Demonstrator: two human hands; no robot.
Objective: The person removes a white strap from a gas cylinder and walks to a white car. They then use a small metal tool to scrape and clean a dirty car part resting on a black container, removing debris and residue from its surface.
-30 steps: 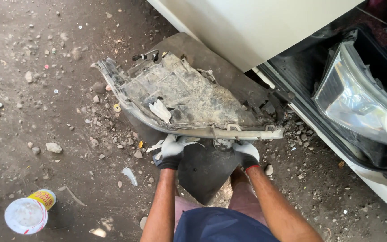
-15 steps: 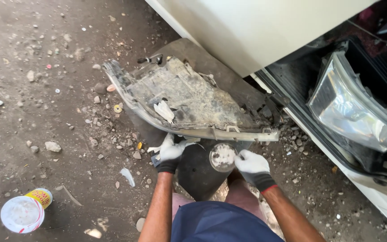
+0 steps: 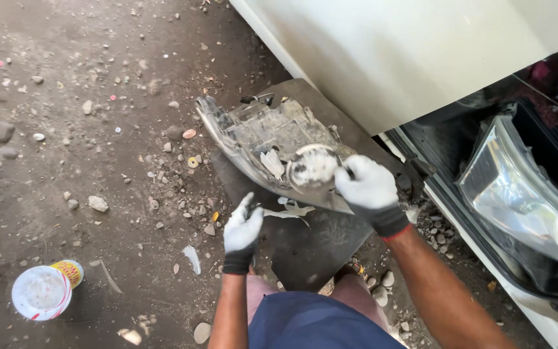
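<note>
Grey, dust-caked plastic headlamp housing [image 3: 266, 145] lies back side up on a dark flat mat [image 3: 311, 242] at frame centre, beside the white car body [image 3: 408, 58]. White-gloved right hand [image 3: 368, 187] pinches a round dusty cap [image 3: 312, 167] just above the housing's rear, so the cap looks detached. White-gloved left hand [image 3: 241, 227] hovers with fingers spread, gripping nothing, near the housing's lower edge; everything else on the housing appears untouched.

view: one head-worn camera, no second view to overlap | aim: steeply down over the wearer's own forearms and knees | range: close, arm's reach of the dusty grey headlight housing [image 3: 263, 145] on the dark flat mat [image 3: 318, 242] | edges: stony dirt ground [image 3: 66, 129] left, white car body panel [image 3: 389, 58] upper right
</note>
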